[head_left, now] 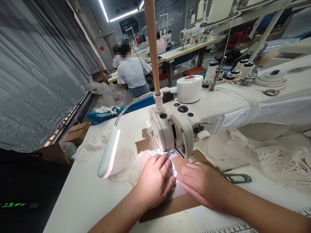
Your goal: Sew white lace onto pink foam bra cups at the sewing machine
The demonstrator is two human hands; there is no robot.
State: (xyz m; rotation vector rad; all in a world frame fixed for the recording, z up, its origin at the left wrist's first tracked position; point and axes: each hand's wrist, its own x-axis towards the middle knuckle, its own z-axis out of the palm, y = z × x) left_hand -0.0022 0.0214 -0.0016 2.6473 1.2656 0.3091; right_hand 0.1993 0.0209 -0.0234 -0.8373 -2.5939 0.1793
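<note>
White lace fabric [173,170] lies under the presser foot [169,151] of a white sewing machine [162,129]. My left hand [155,178] rests palm down on it, fingers stretched flat and thumb apart, fingertips close to the foot. To the right, my right hand [204,183] has its thumb and fingertips together at the fabric's edge, seemingly pinching it; the tips are partly hidden. Beige cup-shaped pieces with lace [122,165] lie left of my left hand. Brown board or tape [167,207] covers the table beneath the work.
A lit lamp [109,152] on a bendy neck hangs left of the needle area. A brown vertical rod [152,48] rises before the machine head. More lace pieces [279,161] lie at right, near a grey metal plate [236,178]. A co-worker [133,72] sits ahead with back turned.
</note>
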